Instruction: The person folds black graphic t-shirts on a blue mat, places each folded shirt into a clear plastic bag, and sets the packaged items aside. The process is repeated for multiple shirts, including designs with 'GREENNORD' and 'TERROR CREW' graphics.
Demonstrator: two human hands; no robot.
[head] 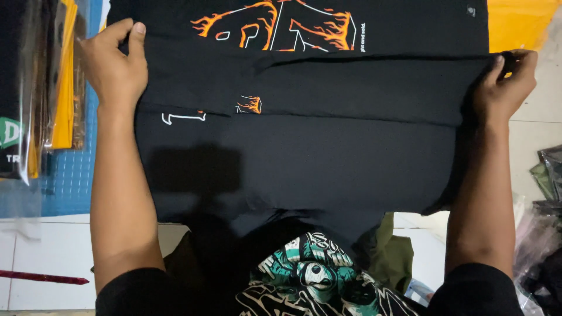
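- The black T-shirt (304, 158) fills the middle of the view, spread flat across the floor between both hands, its near edge running under the person's own dark clothing.
- A band of the T-shirt is folded over across its width, with the fold edges running left to right; an orange flame print (281, 26) with white outlines shows on the far part, and a small scrap of the same print peeks out at the fold.
- The left hand (114, 61) lies on the shirt's far left edge, its fingers (136, 36) curled over and pinching the cloth.
- The right hand (506, 82) grips the folded band at the far right edge, fingers closed around the fabric, thumb on top.
- Bagged garments (35, 88), yellow and black, are stacked at the left on a blue mat (73, 175).
- Yellow cloth (518, 23) lies at the far right corner.
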